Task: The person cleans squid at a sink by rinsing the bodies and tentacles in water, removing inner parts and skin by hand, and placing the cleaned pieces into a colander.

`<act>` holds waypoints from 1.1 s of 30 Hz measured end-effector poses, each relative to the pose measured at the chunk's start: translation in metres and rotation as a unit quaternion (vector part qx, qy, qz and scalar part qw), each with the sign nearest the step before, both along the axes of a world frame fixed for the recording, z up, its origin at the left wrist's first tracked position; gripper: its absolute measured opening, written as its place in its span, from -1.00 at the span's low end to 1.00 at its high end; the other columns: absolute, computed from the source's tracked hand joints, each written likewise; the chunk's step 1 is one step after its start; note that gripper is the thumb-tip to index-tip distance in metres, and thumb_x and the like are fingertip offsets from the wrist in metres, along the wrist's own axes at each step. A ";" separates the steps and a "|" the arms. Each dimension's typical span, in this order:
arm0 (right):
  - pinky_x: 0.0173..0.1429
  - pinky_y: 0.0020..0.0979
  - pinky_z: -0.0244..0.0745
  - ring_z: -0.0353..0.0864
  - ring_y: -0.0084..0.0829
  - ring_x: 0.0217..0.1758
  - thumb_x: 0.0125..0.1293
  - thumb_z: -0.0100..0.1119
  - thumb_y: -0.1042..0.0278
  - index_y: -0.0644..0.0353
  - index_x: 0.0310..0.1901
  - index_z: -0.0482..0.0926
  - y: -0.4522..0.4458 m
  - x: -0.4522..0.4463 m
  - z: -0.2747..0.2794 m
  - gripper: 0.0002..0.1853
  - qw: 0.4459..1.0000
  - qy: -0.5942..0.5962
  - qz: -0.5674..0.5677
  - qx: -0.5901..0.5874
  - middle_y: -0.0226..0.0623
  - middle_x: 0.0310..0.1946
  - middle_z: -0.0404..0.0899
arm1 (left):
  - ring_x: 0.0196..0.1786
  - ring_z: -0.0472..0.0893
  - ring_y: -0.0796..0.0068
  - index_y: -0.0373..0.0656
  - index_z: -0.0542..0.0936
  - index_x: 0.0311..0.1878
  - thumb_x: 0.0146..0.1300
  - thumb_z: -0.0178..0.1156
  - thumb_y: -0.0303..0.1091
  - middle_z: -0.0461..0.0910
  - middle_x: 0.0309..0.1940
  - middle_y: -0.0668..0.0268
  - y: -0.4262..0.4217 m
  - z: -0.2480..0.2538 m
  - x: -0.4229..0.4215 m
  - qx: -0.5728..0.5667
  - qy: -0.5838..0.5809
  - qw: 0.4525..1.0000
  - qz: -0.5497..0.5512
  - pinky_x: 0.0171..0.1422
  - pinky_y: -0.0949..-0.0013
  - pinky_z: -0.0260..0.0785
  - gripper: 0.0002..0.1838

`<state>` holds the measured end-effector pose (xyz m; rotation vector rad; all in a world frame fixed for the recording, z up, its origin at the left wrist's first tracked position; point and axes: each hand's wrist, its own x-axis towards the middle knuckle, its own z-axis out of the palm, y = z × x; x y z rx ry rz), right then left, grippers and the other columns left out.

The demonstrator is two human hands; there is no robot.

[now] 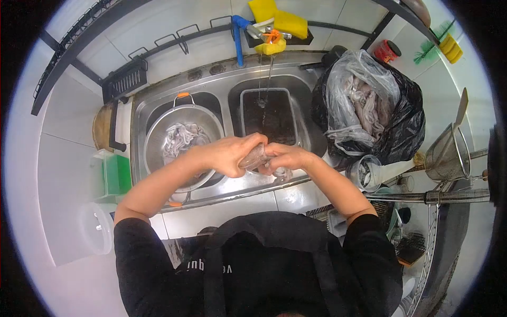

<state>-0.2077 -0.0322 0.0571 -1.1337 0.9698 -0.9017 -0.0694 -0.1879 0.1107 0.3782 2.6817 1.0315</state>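
Observation:
Over the front edge of the sink, my left hand (232, 155) is wrapped round a greyish, slippery squid (254, 158). My right hand (288, 158) pinches the same squid from the other side, its fingers bent against the flesh. A pale, wet clump (283, 174) shows just below my right hand, on the sink's front ledge. Left of my hands, a steel bowl with orange handles (154, 138) sits in the left basin, with pale squid pieces (182, 138) inside. My left forearm covers part of it.
Water runs from the blue-hosed tap (238, 45) into a rectangular tub (243, 113) in the right basin. A plastic-lined black bag (412, 113) of squid (364, 105) stands at the right. Nearby are a clear container (364, 173) and a mesh strainer (448, 154).

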 end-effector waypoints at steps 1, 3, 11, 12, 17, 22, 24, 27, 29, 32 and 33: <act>-0.23 -0.52 0.32 0.42 -0.56 -0.36 -0.12 0.07 0.44 0.32 -0.29 0.49 0.001 0.000 0.000 -0.72 1.000 -0.003 -0.001 0.000 -0.37 -0.44 0.47 | -0.12 0.49 -0.11 -0.18 0.15 0.12 -0.20 0.21 -0.46 0.43 -0.13 -0.04 0.001 -0.001 0.003 0.022 0.010 1.000 -0.005 -0.09 0.05 0.37 -0.28; -0.23 -0.49 0.32 0.40 -0.54 -0.41 -0.06 0.02 0.37 0.33 -0.32 0.48 0.003 -0.003 0.002 -0.74 0.996 -0.072 0.055 0.025 -0.33 -0.49 0.46 | -0.11 0.49 -0.10 -0.19 0.15 0.11 -0.22 0.17 -0.51 0.42 -0.12 -0.02 0.004 0.002 0.008 0.028 0.007 1.000 -0.012 -0.12 0.06 0.38 -0.29; -0.55 -0.53 0.31 0.37 -0.51 -0.59 0.10 -0.14 0.23 0.29 -0.40 0.46 0.016 0.008 0.016 -0.72 0.962 -0.221 0.081 0.141 -0.24 -0.55 0.43 | -0.15 0.51 -0.02 -0.20 0.22 0.04 -0.20 0.12 -0.62 0.36 -0.12 0.10 0.014 0.018 0.019 0.042 0.061 0.995 -0.066 -0.23 0.11 0.41 -0.39; -0.61 -0.55 0.29 0.37 -0.52 -0.62 0.12 -0.15 0.24 0.28 -0.40 0.46 0.015 0.007 0.016 -0.73 0.962 -0.222 0.090 0.129 -0.24 -0.55 0.43 | -0.13 0.50 0.00 -0.19 0.20 0.07 -0.21 0.14 -0.60 0.37 -0.10 0.11 0.012 0.018 0.019 0.021 0.066 0.995 -0.077 -0.23 0.11 0.40 -0.35; -0.63 -0.55 0.31 0.39 -0.54 -0.63 0.17 -0.14 0.23 0.28 -0.41 0.47 0.014 0.001 0.026 -0.72 0.971 -0.169 0.086 0.143 -0.26 -0.56 0.44 | -0.06 0.49 0.05 -0.20 0.20 0.08 -0.25 0.16 -0.57 0.38 -0.08 0.12 0.010 0.026 0.017 -0.058 0.079 0.991 -0.089 -0.21 0.10 0.40 -0.31; -0.62 -0.55 0.33 0.40 -0.54 -0.64 0.18 -0.10 0.23 0.28 -0.42 0.48 0.012 -0.003 0.033 -0.73 0.975 -0.144 0.070 0.152 -0.30 -0.55 0.45 | -0.14 0.51 0.09 -0.20 0.27 -0.01 -0.18 0.17 -0.59 0.41 -0.14 0.18 0.006 0.028 0.012 -0.074 0.122 0.986 -0.083 -0.23 0.12 0.39 -0.45; -0.61 -0.54 0.34 0.40 -0.54 -0.66 0.18 -0.10 0.23 0.27 -0.43 0.48 0.012 -0.002 0.033 -0.73 0.982 -0.121 0.038 0.137 -0.29 -0.54 0.47 | -0.14 0.51 0.09 -0.20 0.27 -0.02 -0.18 0.17 -0.58 0.41 -0.14 0.18 0.004 0.027 0.011 -0.078 0.130 0.984 -0.089 -0.23 0.13 0.38 -0.45; -0.60 -0.53 0.34 0.40 -0.55 -0.64 0.19 -0.10 0.24 0.29 -0.32 0.53 0.011 -0.008 0.031 -0.71 0.976 -0.152 0.083 0.132 -0.27 -0.52 0.47 | -0.15 0.51 0.09 -0.18 0.29 -0.02 -0.18 0.17 -0.58 0.42 -0.15 0.18 0.003 0.028 0.010 -0.077 0.145 0.982 -0.092 -0.20 0.13 0.37 -0.45; -0.61 -0.52 0.34 0.40 -0.54 -0.63 0.20 -0.10 0.24 0.30 -0.23 0.54 0.015 -0.005 0.016 -0.69 0.995 -0.065 -0.008 0.072 -0.26 -0.52 0.48 | -0.16 0.51 0.10 -0.18 0.30 -0.02 -0.19 0.17 -0.59 0.42 -0.16 0.19 0.002 0.027 0.010 -0.074 0.152 0.981 -0.091 -0.19 0.13 0.36 -0.45; -0.62 -0.53 0.33 0.41 -0.53 -0.60 0.21 -0.10 0.25 0.31 -0.09 0.53 0.013 -0.015 0.029 -0.64 0.996 -0.062 -0.016 0.069 -0.24 -0.50 0.48 | -0.16 0.51 0.12 -0.15 0.31 -0.02 -0.19 0.17 -0.58 0.43 -0.17 0.21 -0.002 0.023 0.008 -0.076 0.158 0.981 -0.085 -0.18 0.13 0.36 -0.45; -0.63 -0.53 0.32 0.41 -0.52 -0.59 0.21 -0.10 0.24 0.31 -0.03 0.51 0.010 -0.019 0.038 -0.61 0.978 -0.149 0.070 0.125 -0.23 -0.50 0.48 | -0.15 0.51 0.14 -0.14 0.32 -0.02 -0.20 0.18 -0.58 0.43 -0.16 0.23 -0.004 0.023 0.008 -0.082 0.161 0.980 -0.082 -0.17 0.14 0.35 -0.45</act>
